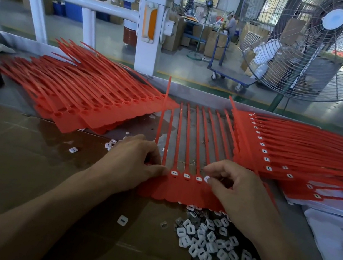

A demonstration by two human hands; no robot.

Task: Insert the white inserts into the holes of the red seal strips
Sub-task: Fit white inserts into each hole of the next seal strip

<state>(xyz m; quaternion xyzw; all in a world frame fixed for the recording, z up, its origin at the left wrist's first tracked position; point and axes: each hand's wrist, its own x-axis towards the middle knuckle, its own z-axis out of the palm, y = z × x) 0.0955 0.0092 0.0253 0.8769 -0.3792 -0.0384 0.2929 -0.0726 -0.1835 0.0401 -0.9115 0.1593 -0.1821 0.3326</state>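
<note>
Bare brown cardboard (25, 150) is left open to the left of the left hand (135, 158), broken only by a few stray white pieces. Passage beyond the left hand is blocked by a fanned stack of red strips (84, 96), and passage beyond and to the right of the right hand (240, 188) is blocked by a second stack of filled strips (300, 150). The space nearer than the right hand is covered by a loose heap of white inserts (206, 239), and the gap between both hands is filled by the red sheet of strips (184, 191).
</note>
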